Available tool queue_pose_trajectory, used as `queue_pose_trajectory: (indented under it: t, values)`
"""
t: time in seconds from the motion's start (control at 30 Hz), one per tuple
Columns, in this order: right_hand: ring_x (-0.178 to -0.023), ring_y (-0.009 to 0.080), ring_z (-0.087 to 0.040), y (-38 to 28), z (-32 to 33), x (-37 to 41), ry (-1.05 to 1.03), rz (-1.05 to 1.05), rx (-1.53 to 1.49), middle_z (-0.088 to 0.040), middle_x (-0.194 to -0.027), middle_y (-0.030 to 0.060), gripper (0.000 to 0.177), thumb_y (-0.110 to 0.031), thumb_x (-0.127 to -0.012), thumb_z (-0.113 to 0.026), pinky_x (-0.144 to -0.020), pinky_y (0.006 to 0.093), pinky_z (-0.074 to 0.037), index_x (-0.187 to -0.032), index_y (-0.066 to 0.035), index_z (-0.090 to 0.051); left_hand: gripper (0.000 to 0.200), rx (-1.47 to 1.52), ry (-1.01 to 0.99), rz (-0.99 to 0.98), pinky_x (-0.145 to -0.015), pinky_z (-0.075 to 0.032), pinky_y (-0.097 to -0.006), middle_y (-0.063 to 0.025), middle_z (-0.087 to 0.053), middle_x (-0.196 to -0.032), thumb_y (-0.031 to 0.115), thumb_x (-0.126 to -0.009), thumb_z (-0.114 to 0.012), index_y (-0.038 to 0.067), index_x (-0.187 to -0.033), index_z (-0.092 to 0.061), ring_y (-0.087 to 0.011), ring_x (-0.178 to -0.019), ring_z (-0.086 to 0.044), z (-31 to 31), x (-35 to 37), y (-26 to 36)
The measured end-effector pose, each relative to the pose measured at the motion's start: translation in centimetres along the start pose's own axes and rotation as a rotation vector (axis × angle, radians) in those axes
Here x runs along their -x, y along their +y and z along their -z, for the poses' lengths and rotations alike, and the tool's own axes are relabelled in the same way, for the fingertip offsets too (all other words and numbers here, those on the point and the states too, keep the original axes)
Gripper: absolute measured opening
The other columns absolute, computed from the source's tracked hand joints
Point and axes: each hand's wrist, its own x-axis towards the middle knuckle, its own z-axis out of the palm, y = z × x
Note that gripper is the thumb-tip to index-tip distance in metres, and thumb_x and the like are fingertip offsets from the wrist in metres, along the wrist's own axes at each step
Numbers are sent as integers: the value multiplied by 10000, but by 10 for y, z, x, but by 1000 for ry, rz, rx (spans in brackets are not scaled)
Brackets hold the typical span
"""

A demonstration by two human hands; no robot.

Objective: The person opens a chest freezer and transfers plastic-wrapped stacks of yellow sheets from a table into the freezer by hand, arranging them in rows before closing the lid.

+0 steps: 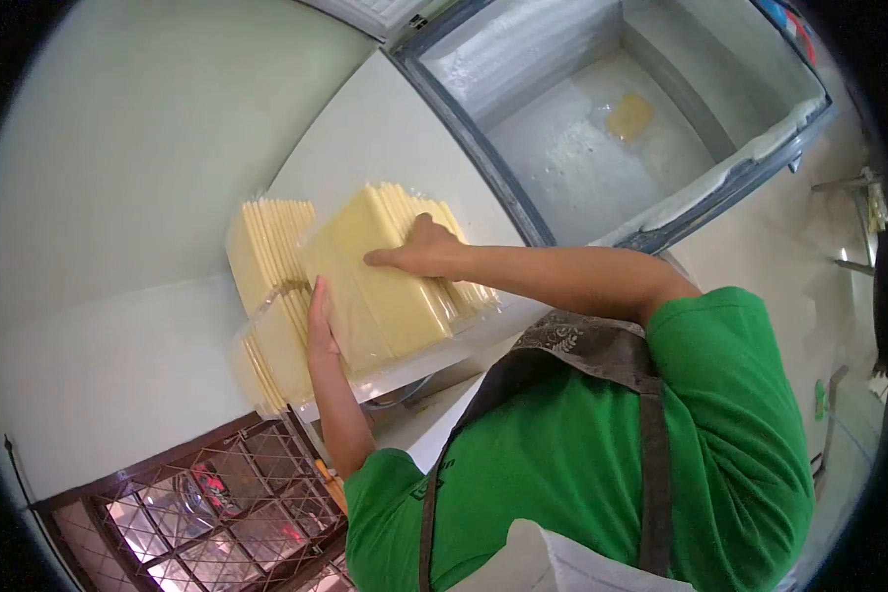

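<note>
Pale walls (168, 128) are set behind a white counter (385, 128), whose right edge is closely neighboured by an opened chest freezer (464, 123). The freezer's inner walls are coated with frost, and a yellow piece (629, 116) can be seen on its floor. Below the wall at the lower left, a window (217, 493) is framed in brown and crossed by a metal lattice.

Toward the near left corner of the counter, a large packet (380, 306) of pale yellow folded sheets, wrapped in clear plastic, is held between two bare hands, tilted, with its broad face turned up. Its left side is supported by the left hand (324, 321), the thumb laid along the plastic; the fingers are largely hidden, so how far they are closed cannot be told. The packet's top is grasped by the right hand (424, 247), the thumb pressed on the broad face and the forefinger stretched over the ridged folds.

Just beside it, along the counter's left edge, more wrapped packets (257, 247) are grouped, their folds lined up. A green shirt (553, 444) and a brown apron (582, 340) are worn.
</note>
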Motion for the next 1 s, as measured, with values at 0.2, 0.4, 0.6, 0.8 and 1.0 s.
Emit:
queue_pose_trajectory:
  t: [0.2,0.4,0.6,0.8,1.0]
  values:
    - [-1034,307,-630,14,70,-6,-372,53,-228,-611,-1155,232,927,-557,-631,-750,-868,360,-514,-1224,122,-535,621,7,56,-47,-1033,-418,-394,-139,-532,-1337,438,-951,-535,16,-1390,-418,-271,-1218,-520,-45,9,-6]
    - [-1020,256,-627,53,220,-20,-528,-106,-567,-617,-1159,167,689,-357,-721,-776,-878,381,-508,-1244,35,-559,615,-21,125,12,-1032,-422,-411,-157,-506,-1360,411,-964,-526,5,-1403,-383,-293,-1224,-514,-219,-10,-11]
    - [-1033,252,-627,161,436,-101,-507,-31,-511,-634,-1141,158,613,-295,-731,-760,-907,385,-490,-1231,8,-575,632,113,-31,192,-1065,-390,-415,-145,-477,-1389,437,-977,-502,11,-1417,-348,-280,-1268,-475,-429,-131,-91]
    - [-1058,264,-614,315,663,-189,-417,-227,-315,-635,-1148,153,619,-268,-684,-758,-910,384,-485,-1224,-20,-587,615,160,-313,332,-1082,-365,-406,-105,-456,-1409,418,-981,-508,37,-1431,-336,-242,-1301,-434,-616,-297,-275]
    - [-992,295,-620,465,842,-274,-475,-548,-81,-640,-1109,169,629,-214,-595,-715,-869,412,-496,-1193,-53,-608,566,458,-265,614,-1097,-341,-373,-66,-460,-1394,317,-955,-594,55,-1406,-373,-206,-1275,-444,-837,-382,-424]
